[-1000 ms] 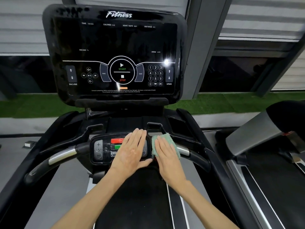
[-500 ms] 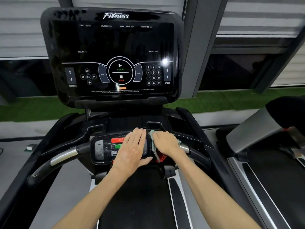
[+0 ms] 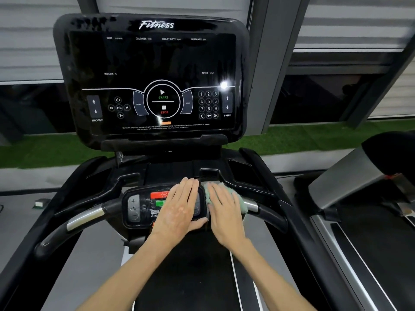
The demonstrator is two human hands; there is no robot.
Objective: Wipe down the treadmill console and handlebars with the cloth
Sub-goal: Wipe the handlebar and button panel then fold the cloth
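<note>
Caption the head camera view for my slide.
Right hand presses green cloth on treadmill handlebar; left hand rests on control pad.

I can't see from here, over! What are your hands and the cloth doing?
Left hand flat on small control panel. Right hand flat, pressing green cloth onto right handlebar. Nothing blocking.

Gym, treadmill console (image 3: pixel 157 81), second treadmill (image 3: pixel 363 232) beside, shuttered windows (image 3: pixel 350 21)
</note>
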